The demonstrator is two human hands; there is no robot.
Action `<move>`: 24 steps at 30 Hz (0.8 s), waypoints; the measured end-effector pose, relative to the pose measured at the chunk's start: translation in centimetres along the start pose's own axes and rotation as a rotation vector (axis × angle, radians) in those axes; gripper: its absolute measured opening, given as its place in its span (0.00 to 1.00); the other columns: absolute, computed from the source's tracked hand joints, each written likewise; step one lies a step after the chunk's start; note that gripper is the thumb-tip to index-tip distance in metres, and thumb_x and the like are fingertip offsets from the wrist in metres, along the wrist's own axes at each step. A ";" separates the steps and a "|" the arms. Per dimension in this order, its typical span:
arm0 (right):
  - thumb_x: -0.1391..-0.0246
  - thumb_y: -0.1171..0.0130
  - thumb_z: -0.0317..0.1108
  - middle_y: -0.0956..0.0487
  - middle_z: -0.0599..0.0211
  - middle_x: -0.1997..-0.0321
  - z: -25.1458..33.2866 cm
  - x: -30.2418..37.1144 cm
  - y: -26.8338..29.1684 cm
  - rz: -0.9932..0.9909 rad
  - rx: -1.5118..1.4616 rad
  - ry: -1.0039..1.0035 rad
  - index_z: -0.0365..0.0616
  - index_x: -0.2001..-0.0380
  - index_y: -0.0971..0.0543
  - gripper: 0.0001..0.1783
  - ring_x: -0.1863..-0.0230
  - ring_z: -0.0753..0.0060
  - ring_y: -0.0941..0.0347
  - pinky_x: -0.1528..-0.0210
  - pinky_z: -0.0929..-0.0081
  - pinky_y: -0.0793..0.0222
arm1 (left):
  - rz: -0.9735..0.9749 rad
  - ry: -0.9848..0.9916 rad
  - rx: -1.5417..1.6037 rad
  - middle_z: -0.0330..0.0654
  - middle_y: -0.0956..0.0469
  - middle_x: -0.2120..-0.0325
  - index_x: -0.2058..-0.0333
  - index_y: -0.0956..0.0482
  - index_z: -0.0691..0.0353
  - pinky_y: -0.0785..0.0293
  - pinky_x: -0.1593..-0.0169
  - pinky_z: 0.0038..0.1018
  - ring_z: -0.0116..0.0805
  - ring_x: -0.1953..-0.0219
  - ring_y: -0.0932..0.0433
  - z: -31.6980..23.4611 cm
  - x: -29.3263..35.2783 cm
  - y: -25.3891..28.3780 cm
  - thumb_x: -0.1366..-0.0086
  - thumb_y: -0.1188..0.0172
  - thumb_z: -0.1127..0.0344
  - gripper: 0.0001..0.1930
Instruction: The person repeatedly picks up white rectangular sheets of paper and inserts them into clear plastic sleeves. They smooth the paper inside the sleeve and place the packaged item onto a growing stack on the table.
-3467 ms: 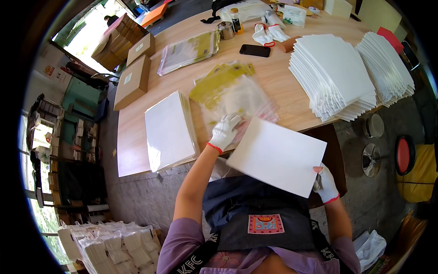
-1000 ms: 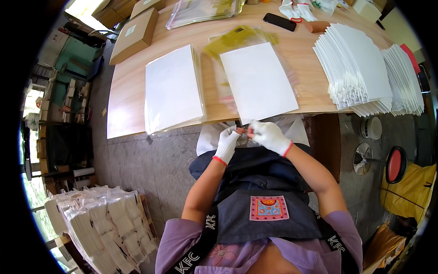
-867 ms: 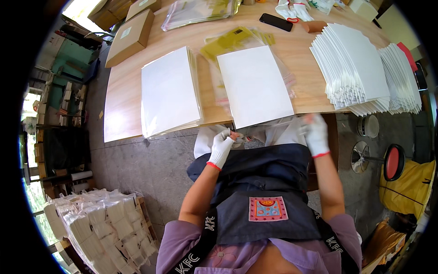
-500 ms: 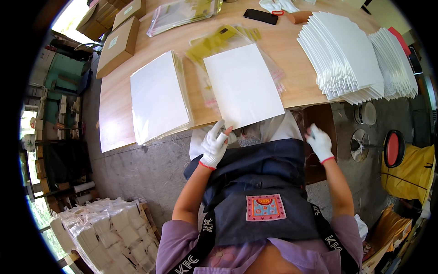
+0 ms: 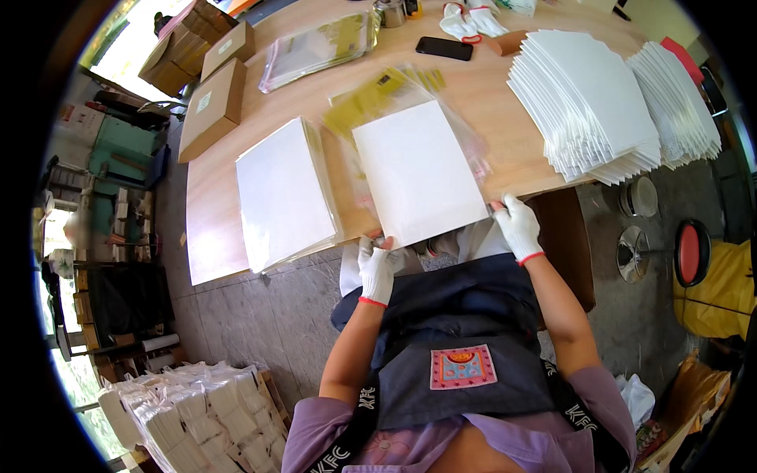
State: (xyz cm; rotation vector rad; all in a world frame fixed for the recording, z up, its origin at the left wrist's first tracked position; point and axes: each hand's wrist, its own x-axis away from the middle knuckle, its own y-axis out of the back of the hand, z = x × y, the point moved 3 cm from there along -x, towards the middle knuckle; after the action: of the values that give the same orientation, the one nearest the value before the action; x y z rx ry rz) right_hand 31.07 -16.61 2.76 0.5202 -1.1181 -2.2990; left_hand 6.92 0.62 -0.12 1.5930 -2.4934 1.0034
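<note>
A white sheet (image 5: 422, 175) lies at the table's near edge, on top of clear plastic bags with gold printing (image 5: 369, 109). My left hand (image 5: 376, 266), in a white fingerless-tipped glove with a red cuff, is closed at the sheet's near left corner, thumb on top. At the near right corner, my right hand (image 5: 518, 229), gloved alike, has its fingers curled against the sheet's edge. To the left rests a stack of white sheets in clear bags (image 5: 285, 193). Fingers beneath the sheet are hidden.
Two stacks of white sheets (image 5: 587, 102) (image 5: 674, 102) fan out at the right. Farther back are a black phone (image 5: 444, 48), white gloves (image 5: 473, 22), a pile of plastic bags (image 5: 315, 54) and brown boxes (image 5: 211, 110). A stool (image 5: 692, 251) stands right of the table.
My right hand has moved up and left from beside my lap to the sheet's near right corner. My left hand has closed at the near left corner. The whole view has shifted slightly.
</note>
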 end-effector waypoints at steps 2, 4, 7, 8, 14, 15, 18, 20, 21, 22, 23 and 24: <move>0.44 0.49 0.46 0.24 0.62 0.78 -0.9 0.4 0.0 0.237 -0.366 -0.160 0.41 0.70 0.25 0.17 0.79 0.66 0.28 0.76 0.69 0.35 | -0.015 0.175 0.063 0.36 0.25 0.71 0.56 0.31 0.61 0.33 0.73 0.17 0.22 0.75 0.29 -1.1 0.5 -1.4 0.41 0.43 0.74 0.13; 0.41 0.49 0.43 0.24 0.70 0.79 -1.6 1.0 -1.5 0.405 -0.839 -0.405 0.44 0.67 0.25 0.13 0.83 0.79 0.31 0.81 0.79 0.36 | 0.063 0.180 -0.200 0.41 0.24 0.64 0.50 0.33 0.65 0.23 0.66 0.30 0.32 0.65 0.23 -2.5 0.7 -1.6 0.39 0.47 0.76 0.17; 0.40 0.50 0.38 0.25 0.74 0.78 0.2 0.6 -2.9 0.530 -0.955 -0.419 0.45 0.66 0.26 0.09 0.84 0.87 0.34 0.83 0.86 0.38 | 0.152 -0.117 -0.560 0.31 0.29 0.71 0.51 0.29 0.68 0.36 0.65 0.14 0.17 0.70 0.33 -8.4 2.8 -4.5 0.40 0.44 0.74 0.17; 0.40 0.50 0.37 0.25 0.74 0.78 1.3 0.7 -3.1 0.587 -0.997 -0.392 0.45 0.66 0.25 0.09 0.83 0.87 0.33 0.83 0.86 0.37 | 0.142 -0.158 -0.649 0.29 0.31 0.73 0.52 0.28 0.69 0.40 0.66 0.13 0.16 0.71 0.36 -10.8 3.9 -5.0 0.41 0.43 0.74 0.17; 0.41 0.50 0.36 0.28 0.77 0.78 15.1 -0.2 -7.3 0.799 -1.137 -0.142 0.41 0.59 0.25 0.12 0.79 0.87 0.34 0.81 0.85 0.41 | -0.175 -0.589 -0.599 0.34 0.27 0.67 0.49 0.30 0.70 0.38 0.65 0.12 0.18 0.67 0.33 -19.6 4.4 3.8 0.38 0.46 0.73 0.18; 0.41 0.49 0.37 0.28 0.77 0.78 17.9 -0.7 -9.0 0.837 -1.037 -0.068 0.40 0.58 0.25 0.13 0.79 0.87 0.34 0.80 0.85 0.39 | -0.216 -0.644 -0.718 0.36 0.26 0.62 0.49 0.29 0.69 0.36 0.62 0.14 0.20 0.65 0.31 -21.2 3.9 6.2 0.37 0.49 0.70 0.18; 0.45 0.45 0.39 0.25 0.71 0.79 23.4 -0.5 -10.6 0.767 -0.736 0.150 0.38 0.65 0.23 0.13 0.77 0.82 0.31 0.73 0.79 0.35 | -0.325 -0.717 -0.918 0.43 0.25 0.57 0.48 0.30 0.69 0.34 0.52 0.22 0.28 0.59 0.29 -22.3 0.9 12.5 0.38 0.53 0.70 0.19; 0.45 0.47 0.38 0.24 0.69 0.80 24.4 -0.4 -10.9 0.740 -0.337 0.196 0.37 0.76 0.24 0.14 0.78 0.80 0.31 0.73 0.75 0.36 | -0.410 -0.480 -1.392 0.49 0.28 0.50 0.47 0.32 0.69 0.36 0.47 0.25 0.33 0.51 0.30 -20.6 -1.1 16.4 0.40 0.55 0.71 0.22; 0.44 0.49 0.36 0.22 0.71 0.74 24.5 -0.5 -10.3 0.701 -0.177 0.271 0.39 0.76 0.27 0.12 0.76 0.80 0.30 0.74 0.75 0.37 | -0.342 -0.473 -1.063 0.50 0.33 0.45 0.45 0.33 0.68 0.39 0.43 0.27 0.36 0.45 0.33 -19.5 -2.0 17.0 0.42 0.58 0.73 0.24; 0.44 0.49 0.35 0.21 0.71 0.70 24.5 -0.3 -9.7 0.769 -0.438 0.193 0.39 0.74 0.28 0.11 0.75 0.80 0.29 0.74 0.76 0.36 | -0.386 -0.490 -1.010 0.50 0.34 0.44 0.44 0.35 0.68 0.39 0.42 0.27 0.37 0.44 0.34 -19.4 -2.0 18.0 0.41 0.57 0.74 0.24; 0.44 0.49 0.35 0.21 0.71 0.67 23.6 -0.4 -8.8 0.808 -0.692 0.102 0.39 0.72 0.28 0.10 0.74 0.80 0.28 0.74 0.76 0.36 | -0.407 -0.499 -0.947 0.50 0.35 0.43 0.43 0.36 0.69 0.40 0.41 0.28 0.38 0.43 0.35 -19.1 -2.2 18.1 0.41 0.57 0.75 0.25; 0.44 0.49 0.35 0.21 0.71 0.63 22.2 -0.4 -7.8 0.821 -0.946 0.006 0.39 0.70 0.28 0.09 0.73 0.80 0.28 0.74 0.77 0.36 | -0.416 -0.497 -0.882 0.51 0.36 0.42 0.42 0.38 0.69 0.40 0.40 0.28 0.39 0.42 0.35 -18.6 -2.3 18.0 0.41 0.57 0.75 0.25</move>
State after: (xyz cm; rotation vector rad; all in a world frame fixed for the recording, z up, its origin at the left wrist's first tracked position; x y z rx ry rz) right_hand 17.02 1.01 9.54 -0.2688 -0.0729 -1.7664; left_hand -12.54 17.05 4.76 1.9714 -2.1256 -0.5408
